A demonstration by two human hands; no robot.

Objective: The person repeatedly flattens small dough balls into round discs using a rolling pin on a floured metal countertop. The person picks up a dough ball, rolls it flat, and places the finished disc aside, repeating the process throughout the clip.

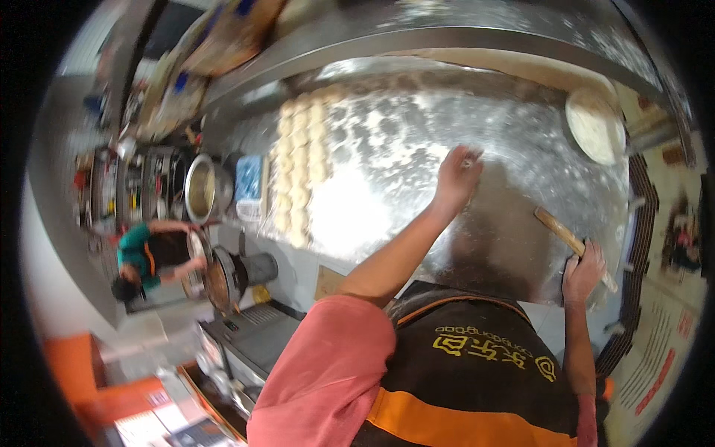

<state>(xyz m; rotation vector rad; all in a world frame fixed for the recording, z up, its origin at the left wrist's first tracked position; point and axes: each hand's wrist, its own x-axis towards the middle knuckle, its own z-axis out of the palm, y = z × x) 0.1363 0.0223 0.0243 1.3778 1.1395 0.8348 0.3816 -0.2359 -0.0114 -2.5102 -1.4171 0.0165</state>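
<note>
My left hand is raised over the floured metal worktop, fingers curled and blurred. Whether anything small is between its fingertips cannot be made out. At the right side of the worktop, near its front edge, my right hand grips a wooden rolling pin towards one end; the other end points away from me to the left. Pale dough pieces lie in close rows along the left part of the worktop. White flour is scattered between these rows and my left hand.
A bowl of flour stands at the far right corner. Beyond the worktop's left end are a large metal bowl and a blue container. A co-worker in a green top handles a round tray farther left. A metal shelf edge spans the back.
</note>
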